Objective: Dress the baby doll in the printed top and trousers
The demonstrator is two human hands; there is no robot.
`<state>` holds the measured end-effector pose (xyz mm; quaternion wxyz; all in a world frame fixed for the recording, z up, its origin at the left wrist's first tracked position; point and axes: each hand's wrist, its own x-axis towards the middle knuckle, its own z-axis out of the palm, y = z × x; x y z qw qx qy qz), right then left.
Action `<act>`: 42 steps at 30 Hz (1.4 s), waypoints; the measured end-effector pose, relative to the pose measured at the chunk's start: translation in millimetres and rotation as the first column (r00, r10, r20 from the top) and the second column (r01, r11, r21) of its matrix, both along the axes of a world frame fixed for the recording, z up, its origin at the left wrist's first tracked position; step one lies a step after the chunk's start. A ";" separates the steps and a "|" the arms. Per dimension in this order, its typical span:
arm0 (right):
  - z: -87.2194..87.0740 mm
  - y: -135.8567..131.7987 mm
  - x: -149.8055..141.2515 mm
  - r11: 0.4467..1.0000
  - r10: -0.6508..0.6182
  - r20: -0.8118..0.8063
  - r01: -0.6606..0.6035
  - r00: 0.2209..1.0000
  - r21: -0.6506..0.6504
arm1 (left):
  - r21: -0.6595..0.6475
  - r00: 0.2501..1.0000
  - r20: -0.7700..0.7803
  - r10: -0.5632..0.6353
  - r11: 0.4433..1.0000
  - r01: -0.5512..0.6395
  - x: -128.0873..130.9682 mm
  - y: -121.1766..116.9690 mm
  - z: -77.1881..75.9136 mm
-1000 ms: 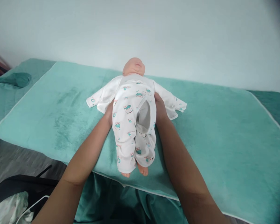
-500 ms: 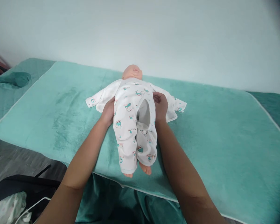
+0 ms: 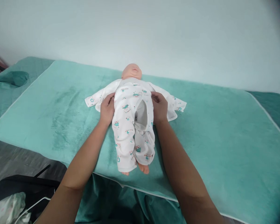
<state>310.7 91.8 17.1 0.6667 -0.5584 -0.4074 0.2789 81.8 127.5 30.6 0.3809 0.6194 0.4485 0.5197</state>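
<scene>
A baby doll (image 3: 132,72) lies on its back, head toward the wall and feet toward me. It wears white printed baby pants (image 3: 123,124) with an open crotch, pulled high over its belly. A matching white top (image 3: 105,91) spreads out to both sides with its sleeves stretched out. My left hand (image 3: 107,109) is closed at the left side of the pants near the waist, fingertips partly hidden by the cloth. Level with it on the right, my right hand (image 3: 160,107) pinches the other side of the pants with curled fingers.
The doll lies on a padded bed with a green cover (image 3: 214,140), against a pale wall (image 3: 154,34). A face hole (image 3: 11,79) is at the far left. Below left, a black chair (image 3: 25,183) holds white printed cloth (image 3: 8,208) and a hanger.
The doll's legs have shifted slightly left and away from me. My left hand has moved up a little along the side of the pants; my right hand stays near the waist.
</scene>
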 end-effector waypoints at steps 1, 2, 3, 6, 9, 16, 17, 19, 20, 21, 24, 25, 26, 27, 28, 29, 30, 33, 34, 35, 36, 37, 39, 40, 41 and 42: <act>-0.5 -0.2 -0.9 1.000 0.002 -0.003 -0.002 1.000 0.015 | 0.027 1.000 -0.007 0.001 1.000 -0.001 -0.4 1.1 -0.2; -0.8 -0.6 -1.9 1.000 -0.001 0.000 0.001 1.000 0.024 | 0.057 1.000 -0.021 0.009 0.998 -0.008 -0.5 3.1 0.4; -1.0 -1.2 -2.9 1.000 -0.007 0.006 0.007 1.000 0.027 | 0.086 0.999 -0.038 0.023 0.996 -0.020 -0.3 6.1 2.0; 1.4 -2.2 -5.2 0.999 -0.043 0.044 0.042 0.998 0.031 | 0.168 0.994 -0.091 0.055 0.985 -0.039 3.4 21.4 13.8; 11.6 2.3 -4.4 0.993 -0.106 0.157 0.096 0.982 0.073 | 0.189 0.981 -0.191 -0.045 0.979 0.082 11.5 42.4 31.2; 50.3 36.3 15.6 0.957 0.291 0.364 -0.262 0.885 -0.128 | 0.061 0.927 -0.319 -0.195 0.972 0.225 24.8 72.0 42.3; 52.5 39.9 18.4 0.942 0.333 0.356 -0.292 0.873 -0.164 | 0.066 0.924 -0.329 -0.193 0.972 0.226 25.2 72.4 40.9; 53.8 43.8 21.8 0.930 0.365 0.388 -0.311 0.846 -0.197 | 0.099 0.918 -0.356 -0.177 0.969 0.225 26.0 72.0 38.3; 53.4 44.5 22.2 0.933 0.358 0.424 -0.310 0.832 -0.182 | 0.120 0.914 -0.370 -0.165 0.967 0.224 26.7 71.6 37.6; 52.7 44.7 21.9 0.939 0.343 0.465 -0.311 0.816 -0.146 | 0.139 0.910 -0.384 -0.155 0.965 0.223 27.6 71.5 37.4; 51.3 47.2 18.0 0.944 0.281 0.557 -0.331 0.782 -0.011 | 0.139 0.895 -0.420 -0.152 0.963 0.229 31.4 73.6 39.5; 51.4 50.0 16.5 0.947 0.267 0.574 -0.322 0.774 -0.006 | 0.126 0.890 -0.430 -0.150 0.966 0.224 32.8 75.4 40.7; 51.6 53.9 15.3 0.955 0.254 0.589 -0.295 0.767 -0.028 | 0.114 0.888 -0.438 -0.141 0.971 0.210 34.3 77.8 41.7; 51.9 59.0 14.3 0.965 0.241 0.605 -0.253 0.759 -0.067 | 0.105 0.887 -0.444 -0.124 0.976 0.189 35.7 80.7 42.3; 51.9 64.9 13.8 0.974 0.224 0.620 -0.201 0.752 -0.108 | 0.100 0.888 -0.447 -0.103 0.981 0.164 37.2 84.1 42.4; 51.5 71.2 13.5 0.978 0.206 0.633 -0.151 0.746 -0.141 | 0.096 0.891 -0.446 -0.083 0.986 0.139 38.6 87.6 41.8; 50.5 77.4 13.5 0.981 0.188 0.641 -0.109 0.744 -0.162 | 0.089 0.896 -0.440 -0.067 0.989 0.118 39.9 91.3 40.4; 44.1 90.5 13.6 0.985 0.149 0.615 -0.062 0.774 -0.160 | 0.066 0.922 -0.384 -0.052 0.994 0.084 43.1 100.5 32.8; 41.3 92.0 13.3 0.987 0.139 0.593 -0.063 0.793 -0.148 | 0.064 0.933 -0.355 -0.058 0.994 0.086 43.9 102.4 29.6; 38.6 92.0 12.7 0.989 0.132 0.567 -0.066 0.813 -0.135 | 0.067 0.943 -0.325 -0.066 0.993 0.093 44.6 103.5 26.4; 36.3 90.8 11.9 0.990 0.127 0.539 -0.070 0.833 -0.126 | 0.073 0.952 -0.298 -0.075 0.992 0.101 45.1 103.9 23.4; 34.5 88.7 10.8 0.990 0.123 0.508 -0.073 0.852 -0.118 | 0.083 0.958 -0.276 -0.082 0.991 0.109 45.4 103.7 20.8; 32.8 83.1 8.2 0.992 0.116 0.456 -0.078 0.882 -0.100 | 0.105 0.965 -0.250 -0.082 0.988 0.111 45.3 102.0 17.2; 32.5 80.1 6.8 0.993 0.112 0.438 -0.082 0.892 -0.086 | 0.116 0.966 -0.245 -0.078 0.987 0.109 44.8 100.9 16.2; 32.5 77.1 5.6 0.994 0.107 0.426 -0.086 0.899 -0.067 | 0.128 0.967 -0.246 -0.074 0.986 0.108 43.9 99.7 15.6; 32.4 74.2 4.6 0.995 0.100 0.416 -0.089 0.904 -0.047 | 0.139 0.966 -0.250 -0.073 0.984 0.110 42.7 98.4 15.3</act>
